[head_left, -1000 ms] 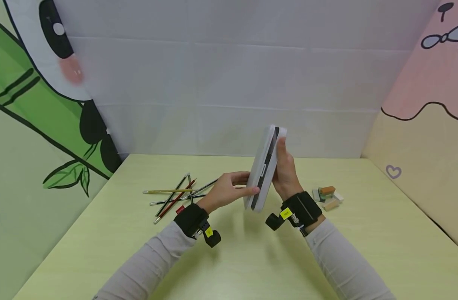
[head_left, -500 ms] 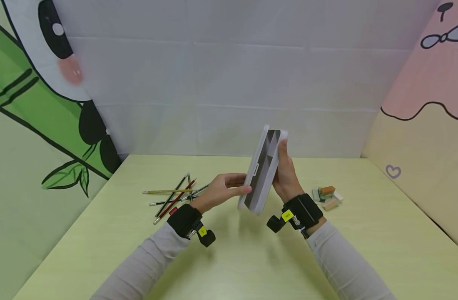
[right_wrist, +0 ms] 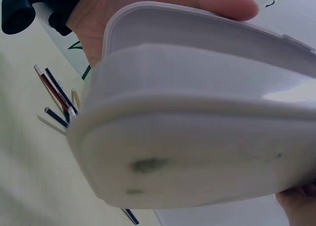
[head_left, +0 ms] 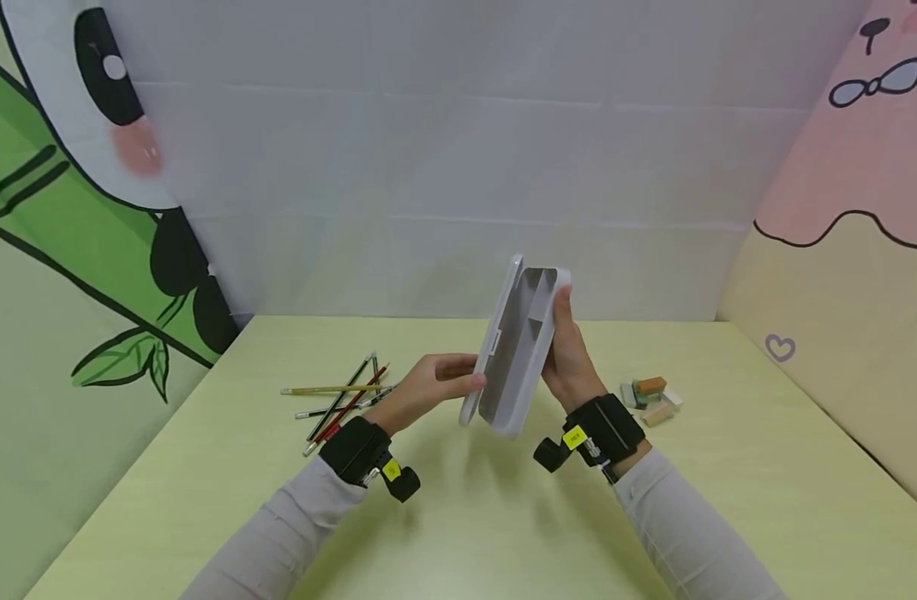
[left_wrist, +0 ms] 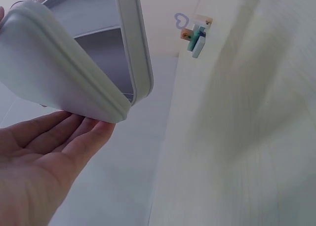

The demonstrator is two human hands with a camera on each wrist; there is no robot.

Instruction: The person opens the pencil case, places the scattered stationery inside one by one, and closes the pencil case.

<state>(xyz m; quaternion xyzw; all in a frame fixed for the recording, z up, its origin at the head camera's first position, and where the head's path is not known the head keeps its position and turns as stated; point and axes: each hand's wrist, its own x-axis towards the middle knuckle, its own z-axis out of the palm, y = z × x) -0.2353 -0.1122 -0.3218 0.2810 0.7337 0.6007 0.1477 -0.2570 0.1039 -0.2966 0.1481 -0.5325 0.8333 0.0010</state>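
A pale grey-white pencil case (head_left: pixel 534 367) is held up over the table, tilted, its lid (head_left: pixel 490 350) swung ajar to the left. Inside, a divider parts the bare compartments. My left hand (head_left: pixel 428 387) pinches the lid's edge, thumb on the inner side and fingers behind it. In the right wrist view the left thumb (right_wrist: pixel 232 5) lies along the lid's rim. Around the base's right side my right hand (head_left: pixel 573 358) grips, thumb along the side wall; its fingers are mostly hidden behind. Dark smudges mark the case's underside (right_wrist: pixel 217 152).
Several pencils lie crossed in a heap on the table to the left, among them a yellow pencil (head_left: pixel 316 390) and a red pencil (head_left: pixel 353 402). Several small erasers, one an orange eraser (head_left: pixel 649 386), sit at the right. A pale wall (head_left: pixel 428 167) rises behind the table.
The case has gone from a narrow gap to wide ajar, showing its compartments. My left hand has moved left and slightly down with the lid; the right hand has barely moved.
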